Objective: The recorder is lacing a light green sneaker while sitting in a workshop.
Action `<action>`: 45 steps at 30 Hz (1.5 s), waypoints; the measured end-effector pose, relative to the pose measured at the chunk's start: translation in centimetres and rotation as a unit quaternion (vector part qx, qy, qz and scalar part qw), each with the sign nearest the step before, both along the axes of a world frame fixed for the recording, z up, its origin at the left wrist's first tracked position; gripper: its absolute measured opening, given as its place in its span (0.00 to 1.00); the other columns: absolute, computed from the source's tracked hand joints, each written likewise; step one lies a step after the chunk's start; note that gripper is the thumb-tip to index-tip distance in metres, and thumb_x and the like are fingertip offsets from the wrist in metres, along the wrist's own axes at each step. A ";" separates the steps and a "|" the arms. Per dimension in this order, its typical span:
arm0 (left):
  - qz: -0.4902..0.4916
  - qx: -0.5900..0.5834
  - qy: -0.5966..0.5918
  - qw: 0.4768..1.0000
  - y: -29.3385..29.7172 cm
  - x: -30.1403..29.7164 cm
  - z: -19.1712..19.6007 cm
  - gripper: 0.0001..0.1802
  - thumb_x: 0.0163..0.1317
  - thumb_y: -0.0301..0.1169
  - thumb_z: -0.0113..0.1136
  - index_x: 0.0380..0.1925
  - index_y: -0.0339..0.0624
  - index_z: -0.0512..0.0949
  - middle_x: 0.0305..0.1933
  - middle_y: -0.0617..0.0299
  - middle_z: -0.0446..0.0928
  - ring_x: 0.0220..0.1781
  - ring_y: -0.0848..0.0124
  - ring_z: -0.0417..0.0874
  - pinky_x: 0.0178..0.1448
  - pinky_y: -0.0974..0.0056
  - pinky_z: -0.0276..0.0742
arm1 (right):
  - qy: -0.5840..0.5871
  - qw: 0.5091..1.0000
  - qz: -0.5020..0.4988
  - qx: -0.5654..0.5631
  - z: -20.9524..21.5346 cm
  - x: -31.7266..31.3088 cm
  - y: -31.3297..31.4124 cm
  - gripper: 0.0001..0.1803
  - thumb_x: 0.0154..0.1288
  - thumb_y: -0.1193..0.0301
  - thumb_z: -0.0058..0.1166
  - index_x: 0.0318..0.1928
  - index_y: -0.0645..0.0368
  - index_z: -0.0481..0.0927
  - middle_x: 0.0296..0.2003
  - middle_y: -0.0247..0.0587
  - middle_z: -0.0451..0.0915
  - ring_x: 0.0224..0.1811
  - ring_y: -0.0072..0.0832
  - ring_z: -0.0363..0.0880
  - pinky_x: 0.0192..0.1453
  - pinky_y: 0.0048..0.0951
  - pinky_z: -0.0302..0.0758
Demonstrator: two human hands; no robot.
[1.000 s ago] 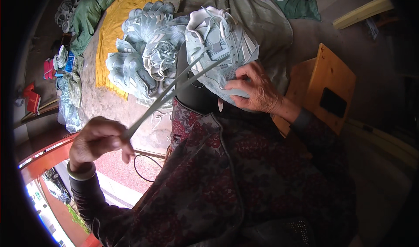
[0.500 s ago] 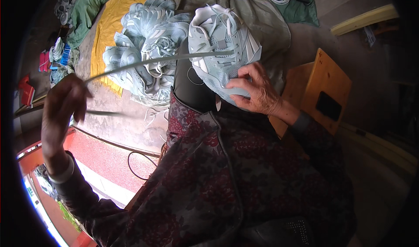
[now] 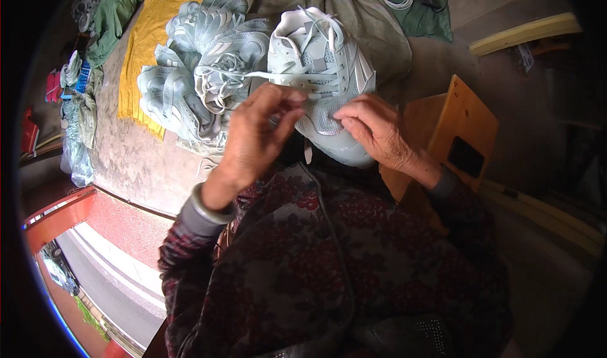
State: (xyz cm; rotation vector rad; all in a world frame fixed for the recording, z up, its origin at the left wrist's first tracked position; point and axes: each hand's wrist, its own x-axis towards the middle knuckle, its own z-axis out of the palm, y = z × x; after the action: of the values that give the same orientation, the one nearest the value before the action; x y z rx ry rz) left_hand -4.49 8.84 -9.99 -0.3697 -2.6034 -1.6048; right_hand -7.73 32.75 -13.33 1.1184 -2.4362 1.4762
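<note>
- Head view: the left sleeve (image 3: 190, 250) now angles in toward the middle, where half a second ago that arm reached far out to the left; this suggests the long pull is over and the work is back at the lacing.
- The pile of pale blue-green shoes (image 3: 221, 51), far and to the left, looks unchanged, partly resting by the yellow cloth (image 3: 136, 73).
- The shoe (image 3: 321, 105) being worked on sits in the middle, just beyond the flowered garment (image 3: 379, 244), its toe near and its heel opening far, much as in the earlier frame.
- The left hand (image 3: 256, 127) is now at the shoe's near left side, its thumb and fingertips drawn close together; blur keeps me from telling whether they pinch anything.
- The right hand (image 3: 382, 133) remains at the right of the toe, fingers curled and their tips at the mesh; I cannot tell whether they grip it or only steady it.
- The lace (image 3: 272, 75), previously stretched out to the left hand, now crosses the shoe and runs slack past its left edge toward the pile, so it no longer appears under tension.
</note>
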 end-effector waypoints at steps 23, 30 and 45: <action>0.026 0.097 -0.100 0.990 2.0 -3.5 -2.3 0.18 0.57 0.20 0.69 0.47 0.46 0.80 0.22 0.72 0.66 0.25 0.81 0.65 0.32 0.74 0.66 | 0.075 0.944 0.074 0.314 7.4 -7.8 -1.5 0.06 0.68 0.71 0.55 0.38 0.59 0.72 0.30 0.42 0.78 0.32 0.43 0.80 0.33 0.41 0.74; 0.014 0.078 -0.105 0.991 1.9 -3.8 -2.5 0.17 0.57 0.21 0.69 0.45 0.47 0.79 0.21 0.69 0.65 0.24 0.79 0.66 0.31 0.71 0.67 | -0.079 0.935 0.161 0.305 7.9 -9.3 -1.4 0.06 0.69 0.72 0.50 0.35 0.62 0.72 0.31 0.46 0.77 0.37 0.43 0.80 0.41 0.44 0.73; -0.039 0.023 -0.045 0.998 2.7 -4.7 -2.1 0.16 0.56 0.21 0.69 0.43 0.48 0.77 0.20 0.68 0.61 0.24 0.78 0.62 0.29 0.70 0.64 | -0.023 0.821 0.250 0.513 12.2 -10.3 -2.0 0.05 0.60 0.72 0.53 0.31 0.61 0.74 0.17 0.44 0.73 0.20 0.38 0.77 0.29 0.40 0.73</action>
State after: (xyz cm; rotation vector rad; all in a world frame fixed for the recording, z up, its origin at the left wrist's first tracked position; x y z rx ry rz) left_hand -9.14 11.57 -12.10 -0.4087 -2.6436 -1.7420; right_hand -17.99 30.70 -1.10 1.9869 -3.1637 0.0244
